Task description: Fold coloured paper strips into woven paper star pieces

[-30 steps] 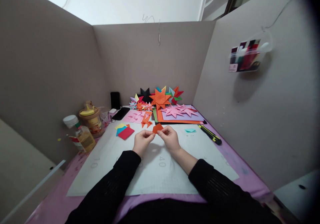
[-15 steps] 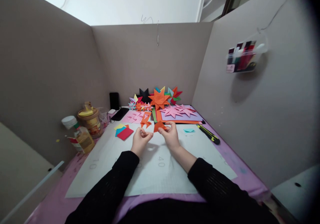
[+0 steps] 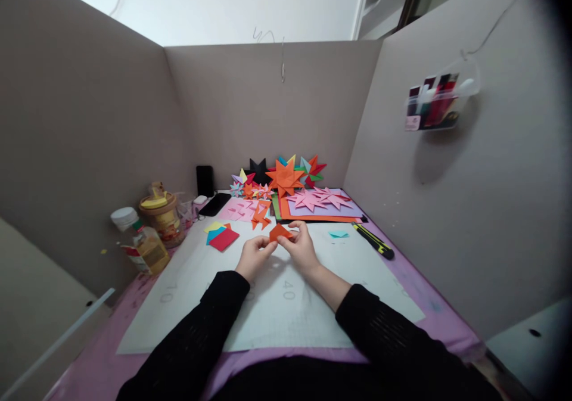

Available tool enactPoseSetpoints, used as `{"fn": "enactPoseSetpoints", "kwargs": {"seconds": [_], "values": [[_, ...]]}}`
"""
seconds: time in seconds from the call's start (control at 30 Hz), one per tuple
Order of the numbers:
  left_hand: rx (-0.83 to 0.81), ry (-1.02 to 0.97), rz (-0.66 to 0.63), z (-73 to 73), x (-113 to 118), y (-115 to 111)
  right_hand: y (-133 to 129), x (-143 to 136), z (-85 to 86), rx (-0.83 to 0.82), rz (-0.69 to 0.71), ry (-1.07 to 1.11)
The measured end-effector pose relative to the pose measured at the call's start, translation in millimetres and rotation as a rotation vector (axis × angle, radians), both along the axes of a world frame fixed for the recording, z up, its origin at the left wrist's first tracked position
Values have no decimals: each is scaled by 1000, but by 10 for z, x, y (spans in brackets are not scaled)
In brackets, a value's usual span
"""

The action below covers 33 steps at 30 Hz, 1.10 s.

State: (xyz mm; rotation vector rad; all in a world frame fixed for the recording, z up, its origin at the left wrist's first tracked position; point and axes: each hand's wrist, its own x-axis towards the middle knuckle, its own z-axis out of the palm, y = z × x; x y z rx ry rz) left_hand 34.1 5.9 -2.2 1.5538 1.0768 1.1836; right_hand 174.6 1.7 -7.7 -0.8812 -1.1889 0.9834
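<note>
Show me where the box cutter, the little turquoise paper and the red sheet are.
Box cutter [image 3: 374,241]: head view, body.
Turquoise paper [image 3: 338,234]: head view, middle.
Red sheet [image 3: 224,240]: head view, centre.

I have 1 small piece of orange paper between my 2 hands, its lower edge pinched at the fingertips of my left hand and my right hand. It is a flat, deep orange with a reddish cast — plain, folded, its top rising to 1 blunt peak with a slanting edge on each side. I hold it peak away from me, over the white sheet — its finer creases are too small to tell.
</note>
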Motion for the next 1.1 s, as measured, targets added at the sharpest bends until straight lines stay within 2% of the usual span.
{"fn": "enactPoseSetpoints", "kwargs": {"seconds": [0.3,0.47,0.53,0.67,0.7,0.87,0.97,1.1], "values": [[-38,-23,22,-27,-31,39,122,156,32,-21,-69,46],[-81,-85,82,-33,-66,71,259,330,31,-13,-214,177],[-90,-104,87,-28,-68,77,256,303,8,-2,-175,158],[-97,-124,44,-24,-40,59,172,88,-64,-61,152,-12],[-102,-123,32,-27,-31,52,155,37,-84,-85,173,-27],[-111,-87,-13,-60,-10,32,151,-36,-165,-122,90,3],[-103,-72,-19,-65,-14,38,152,-6,-150,-115,98,-9],[-81,-46,10,-38,-47,50,108,65,-35,48,-35,23]]}}
